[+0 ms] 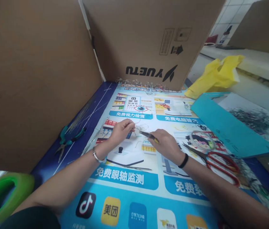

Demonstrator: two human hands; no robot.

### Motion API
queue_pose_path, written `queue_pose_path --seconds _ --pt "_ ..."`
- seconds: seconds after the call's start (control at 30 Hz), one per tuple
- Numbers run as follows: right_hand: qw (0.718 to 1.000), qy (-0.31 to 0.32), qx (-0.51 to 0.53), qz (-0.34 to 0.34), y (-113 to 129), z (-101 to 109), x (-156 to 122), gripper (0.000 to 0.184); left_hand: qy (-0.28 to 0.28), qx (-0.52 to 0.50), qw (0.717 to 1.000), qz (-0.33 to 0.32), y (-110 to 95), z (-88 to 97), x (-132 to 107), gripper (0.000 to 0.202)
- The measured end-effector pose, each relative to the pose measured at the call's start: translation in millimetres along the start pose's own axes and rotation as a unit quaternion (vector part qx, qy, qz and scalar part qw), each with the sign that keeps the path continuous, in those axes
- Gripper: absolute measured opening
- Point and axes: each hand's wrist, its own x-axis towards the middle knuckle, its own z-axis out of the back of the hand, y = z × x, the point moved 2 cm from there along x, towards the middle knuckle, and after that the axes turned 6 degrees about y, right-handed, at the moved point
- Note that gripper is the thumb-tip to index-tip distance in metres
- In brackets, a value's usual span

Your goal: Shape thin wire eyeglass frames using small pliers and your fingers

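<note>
In the middle of the head view, my left hand (124,131) is closed in a pinch on thin wire (138,128), whose loose loops stick out past the fingertips. My right hand (166,143) is wrapped round the handles of long-nose pliers (147,135). The pliers point left, with their tips close to the wire. Whether the jaws touch the wire is too small to tell. Beneath both hands lies a printed poster sheet (134,198). Several wire pieces rest on it around the hands.
Teal-handled pliers (65,140) lie at left, near a green tape roll (8,194). Red-handled scissors (220,163) and a clear ring-shaped roll (202,140) are at right. Cardboard walls (144,38) stand behind and left. A blue tray (230,127) holds wire cuttings, beside yellow material (217,76).
</note>
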Motion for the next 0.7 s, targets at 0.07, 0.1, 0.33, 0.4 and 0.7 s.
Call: queue_pose_path --seconds 0.07,0.1,0.33,0.4,0.7 --pt "1.0 -0.005 0.014 -0.024 -3.9 2.0 1.7 0.017 0.004 0.029 1.0 -0.01 -1.6 1.6 0.5 0.02" --pt "0.999 -0.003 0.016 -0.029 -5.0 2.5 2.4 0.018 0.007 0.046 0.999 -0.016 -2.8 1.7 0.0 0.019" --pt "1.0 0.026 0.002 -0.013 -2.4 0.1 3.7 0.017 0.043 0.065 0.997 -0.029 -7.0 -4.2 -3.6 0.017" --pt "0.999 0.036 0.004 -0.018 -2.3 -0.5 4.2 0.018 0.05 0.04 0.998 -0.007 -6.0 -6.0 -3.2 0.017" --pt "0.997 0.05 0.038 -0.055 -6.8 2.1 7.0 0.019 0.023 -0.004 0.998 0.051 0.5 -7.7 -0.8 0.015"
